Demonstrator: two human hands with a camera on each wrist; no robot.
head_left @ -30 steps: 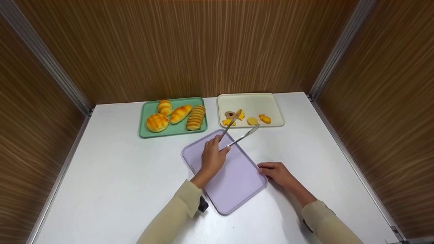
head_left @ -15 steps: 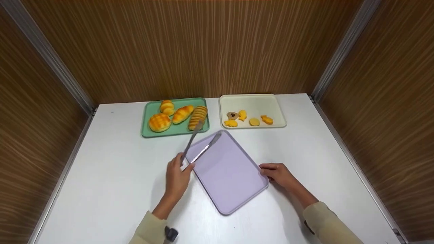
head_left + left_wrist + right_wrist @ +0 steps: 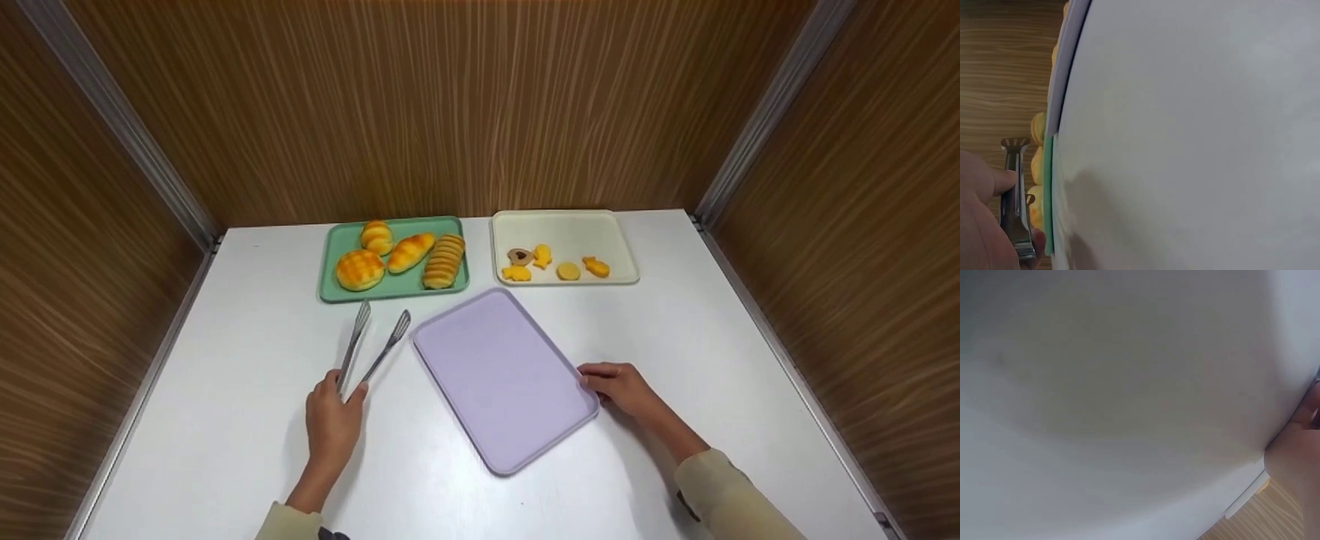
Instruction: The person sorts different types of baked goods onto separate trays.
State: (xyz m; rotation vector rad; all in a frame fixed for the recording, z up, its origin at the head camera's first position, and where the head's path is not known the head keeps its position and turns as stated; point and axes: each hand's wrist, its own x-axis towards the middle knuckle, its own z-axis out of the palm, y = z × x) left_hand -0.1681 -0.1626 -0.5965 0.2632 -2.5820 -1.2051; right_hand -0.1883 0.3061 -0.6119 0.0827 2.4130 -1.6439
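In the head view my left hand (image 3: 334, 424) grips metal tongs (image 3: 350, 354), their two arms spread apart with nothing between the tips. The left wrist view shows the tongs (image 3: 1014, 197) held between thumb and fingers. My right hand (image 3: 619, 386) pinches the right edge of a lilac tray (image 3: 502, 382), which lies turned at an angle on the white table with nothing on it. Behind the tongs is a green tray (image 3: 330, 262) bearing several breads, among them a round bun (image 3: 360, 270) and a ridged long loaf (image 3: 444, 261).
A cream tray (image 3: 555, 225) at the back right holds several small pieces, including a fish-shaped yellow one (image 3: 596, 266) and a round one (image 3: 568, 271). Wood-grain panels (image 3: 450, 112) enclose the white table (image 3: 225, 390) at the back and sides.
My left hand has moved left and toward me with the tongs, from over the lilac tray to the table left of it. My right hand stays at the tray's edge.
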